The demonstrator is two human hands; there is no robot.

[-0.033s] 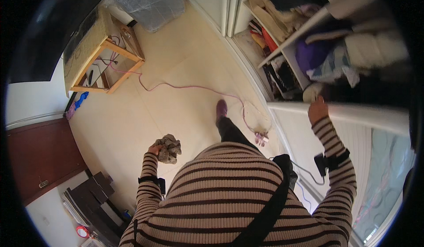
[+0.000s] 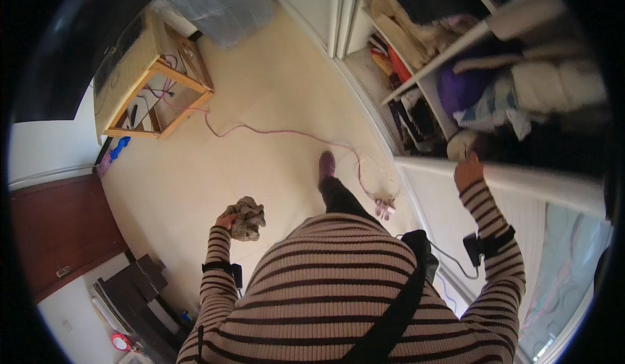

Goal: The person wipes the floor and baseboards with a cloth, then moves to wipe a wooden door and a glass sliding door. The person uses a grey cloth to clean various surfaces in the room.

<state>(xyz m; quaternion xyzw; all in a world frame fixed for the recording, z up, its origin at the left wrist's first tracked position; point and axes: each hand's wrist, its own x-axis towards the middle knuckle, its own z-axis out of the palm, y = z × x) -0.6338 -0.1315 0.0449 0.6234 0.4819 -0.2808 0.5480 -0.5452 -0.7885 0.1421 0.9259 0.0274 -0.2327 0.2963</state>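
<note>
left hand: clasping crumpled cloth, bulk rightward; right hand: at door edge, grip unclear

Ribbed sweater is showing tan knit, thin dark stripes | left sleeve is bearing black band, small black box | right sleeve is carrying similar band and box, grey cable curving toward black pouch | wide black strap is crossing sweater | dark trouser leg is meeting purple shoe
</note>
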